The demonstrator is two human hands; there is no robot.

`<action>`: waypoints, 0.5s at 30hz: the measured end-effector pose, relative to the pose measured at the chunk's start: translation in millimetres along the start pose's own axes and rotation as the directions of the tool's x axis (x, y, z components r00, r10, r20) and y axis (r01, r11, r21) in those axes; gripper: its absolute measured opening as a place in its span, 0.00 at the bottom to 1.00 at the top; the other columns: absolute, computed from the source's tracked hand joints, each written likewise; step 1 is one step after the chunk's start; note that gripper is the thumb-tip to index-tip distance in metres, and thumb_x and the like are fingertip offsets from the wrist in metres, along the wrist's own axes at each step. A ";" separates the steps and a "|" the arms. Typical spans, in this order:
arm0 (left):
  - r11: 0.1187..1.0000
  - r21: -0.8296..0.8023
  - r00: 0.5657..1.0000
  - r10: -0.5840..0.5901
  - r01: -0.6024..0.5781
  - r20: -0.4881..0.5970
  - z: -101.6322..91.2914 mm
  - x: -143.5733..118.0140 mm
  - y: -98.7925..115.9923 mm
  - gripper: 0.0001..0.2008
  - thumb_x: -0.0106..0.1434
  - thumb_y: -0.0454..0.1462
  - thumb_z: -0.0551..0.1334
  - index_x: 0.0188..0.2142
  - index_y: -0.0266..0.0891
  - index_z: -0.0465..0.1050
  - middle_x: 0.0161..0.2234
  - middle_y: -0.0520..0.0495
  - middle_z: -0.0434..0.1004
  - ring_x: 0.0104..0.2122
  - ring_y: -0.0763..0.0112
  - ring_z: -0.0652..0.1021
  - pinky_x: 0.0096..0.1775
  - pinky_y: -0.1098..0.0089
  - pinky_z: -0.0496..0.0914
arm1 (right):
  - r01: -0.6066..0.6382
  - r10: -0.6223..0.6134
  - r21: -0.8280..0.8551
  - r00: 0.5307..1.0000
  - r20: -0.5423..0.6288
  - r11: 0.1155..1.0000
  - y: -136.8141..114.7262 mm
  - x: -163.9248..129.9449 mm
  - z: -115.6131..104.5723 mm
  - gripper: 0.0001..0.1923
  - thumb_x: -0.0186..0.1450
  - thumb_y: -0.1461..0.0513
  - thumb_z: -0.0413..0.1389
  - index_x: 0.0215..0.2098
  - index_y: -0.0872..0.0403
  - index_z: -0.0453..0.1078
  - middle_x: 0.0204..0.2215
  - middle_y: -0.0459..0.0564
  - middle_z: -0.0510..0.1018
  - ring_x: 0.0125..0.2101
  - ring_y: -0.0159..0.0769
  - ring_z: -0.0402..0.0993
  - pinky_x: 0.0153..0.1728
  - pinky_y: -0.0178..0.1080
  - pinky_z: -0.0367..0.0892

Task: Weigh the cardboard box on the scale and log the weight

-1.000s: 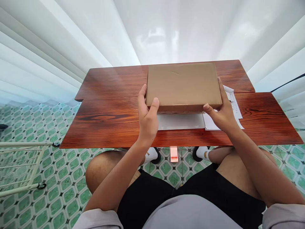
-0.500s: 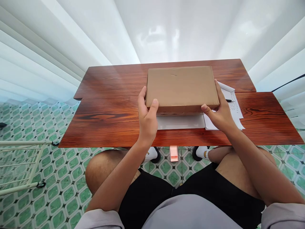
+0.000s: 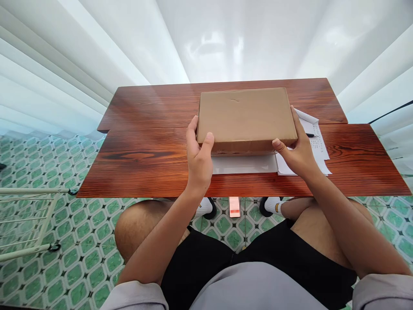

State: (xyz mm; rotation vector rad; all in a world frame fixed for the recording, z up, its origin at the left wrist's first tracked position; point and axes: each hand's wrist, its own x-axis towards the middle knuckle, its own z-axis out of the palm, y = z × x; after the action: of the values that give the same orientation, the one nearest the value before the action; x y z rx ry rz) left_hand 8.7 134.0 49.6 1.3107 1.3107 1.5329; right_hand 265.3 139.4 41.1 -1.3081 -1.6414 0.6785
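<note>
A flat brown cardboard box (image 3: 245, 116) sits low over the reddish wooden table (image 3: 151, 155), closed, its long side facing me. My left hand (image 3: 198, 157) grips its near left corner, thumb on top. My right hand (image 3: 298, 153) grips the near right corner, fingers along the side. Under the box lie a white sheet (image 3: 245, 164) and a printed paper (image 3: 318, 144) with a black pen (image 3: 310, 135) on it.
A white wall rises behind the table. Green patterned tiles (image 3: 64, 241) cover the floor. A white wire rack (image 3: 26, 219) stands at the left. A small pink object (image 3: 234, 206) lies on the floor between my feet.
The box has come down slightly toward the table with both hands still on it. The view has shifted a little.
</note>
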 end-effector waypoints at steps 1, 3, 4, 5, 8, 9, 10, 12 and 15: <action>1.000 -0.006 1.000 -0.001 0.001 -0.003 0.2 -0.1 0.1 0.26 0.70 0.48 0.60 0.65 0.50 0.61 0.69 0.48 0.60 0.69 0.59 0.61 0.70 0.59 0.58 | -0.003 0.003 0.002 1.000 0.001 1.000 0.1 0.0 0.1 0.55 0.60 0.34 0.60 0.76 0.42 0.43 0.74 0.51 0.51 0.70 0.55 0.57 0.63 0.56 0.68; 1.000 -0.020 1.000 -0.010 0.009 -0.003 0.0 0.0 0.5 0.26 0.70 0.46 0.60 0.65 0.50 0.61 0.69 0.48 0.60 0.69 0.60 0.61 0.70 0.60 0.58 | -0.006 0.006 -0.002 1.000 0.010 1.000 0.9 0.0 0.4 0.56 0.60 0.34 0.59 0.76 0.42 0.42 0.74 0.51 0.50 0.70 0.55 0.57 0.64 0.57 0.67; 1.000 -0.026 1.000 -0.016 0.015 -0.002 -0.3 0.3 0.8 0.25 0.70 0.46 0.60 0.64 0.50 0.61 0.69 0.49 0.60 0.69 0.60 0.61 0.70 0.60 0.58 | -0.007 0.007 -0.006 1.000 0.013 1.000 1.4 0.1 0.6 0.55 0.60 0.33 0.58 0.76 0.41 0.42 0.74 0.50 0.50 0.70 0.55 0.57 0.64 0.58 0.66; 0.999 -0.032 1.000 -0.023 0.024 0.004 -0.9 0.6 0.9 0.25 0.70 0.46 0.60 0.64 0.50 0.61 0.69 0.49 0.61 0.69 0.60 0.62 0.70 0.60 0.59 | -0.008 0.008 -0.007 1.000 0.010 1.000 1.8 0.1 0.8 0.55 0.60 0.33 0.58 0.76 0.41 0.42 0.74 0.50 0.51 0.70 0.55 0.56 0.65 0.58 0.66; 0.998 -0.048 0.998 -0.048 0.050 0.033 -2.8 2.3 1.1 0.25 0.70 0.47 0.60 0.64 0.52 0.61 0.68 0.50 0.62 0.69 0.60 0.62 0.69 0.60 0.61 | -0.017 0.017 0.009 1.000 -0.013 1.000 1.8 0.2 1.7 0.55 0.60 0.33 0.58 0.76 0.42 0.44 0.74 0.51 0.52 0.70 0.54 0.55 0.67 0.58 0.63; 0.997 -0.054 0.998 -0.054 0.056 0.037 -3.3 2.9 1.0 0.25 0.70 0.47 0.61 0.64 0.51 0.62 0.68 0.50 0.62 0.69 0.59 0.62 0.69 0.60 0.61 | -0.021 0.022 0.016 1.000 -0.014 1.000 1.4 0.1 2.0 0.55 0.60 0.33 0.58 0.76 0.42 0.45 0.74 0.51 0.53 0.70 0.54 0.56 0.67 0.57 0.63; 0.996 -0.061 0.998 -0.056 0.058 0.037 -3.7 3.3 0.9 0.25 0.69 0.47 0.61 0.64 0.51 0.62 0.68 0.49 0.63 0.69 0.59 0.62 0.68 0.60 0.61 | -0.026 0.026 0.021 1.000 -0.012 0.999 1.0 0.1 2.2 0.55 0.60 0.33 0.58 0.76 0.43 0.45 0.74 0.52 0.53 0.70 0.54 0.56 0.66 0.57 0.64; 0.996 -0.074 0.998 -0.052 0.054 0.030 -4.2 3.7 0.5 0.25 0.69 0.46 0.61 0.64 0.50 0.62 0.68 0.49 0.63 0.69 0.60 0.63 0.69 0.61 0.61 | -0.029 0.029 0.016 0.999 -0.012 0.999 0.4 -0.2 2.5 0.55 0.60 0.33 0.58 0.76 0.43 0.45 0.73 0.52 0.54 0.70 0.54 0.58 0.65 0.56 0.65; 0.996 -0.076 0.998 -0.043 0.047 0.042 -5.4 3.4 -1.3 0.26 0.69 0.46 0.61 0.64 0.49 0.61 0.68 0.49 0.62 0.69 0.60 0.62 0.69 0.60 0.60 | -0.018 0.017 -0.015 1.000 -0.019 1.000 1.2 -1.1 2.2 0.55 0.61 0.34 0.58 0.76 0.45 0.44 0.71 0.54 0.60 0.69 0.55 0.58 0.66 0.57 0.63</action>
State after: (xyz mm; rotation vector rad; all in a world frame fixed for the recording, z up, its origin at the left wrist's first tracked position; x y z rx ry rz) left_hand 2.6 136.2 49.4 1.2492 1.2353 1.5037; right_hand 263.9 139.0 38.8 -1.3373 -1.6249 0.6636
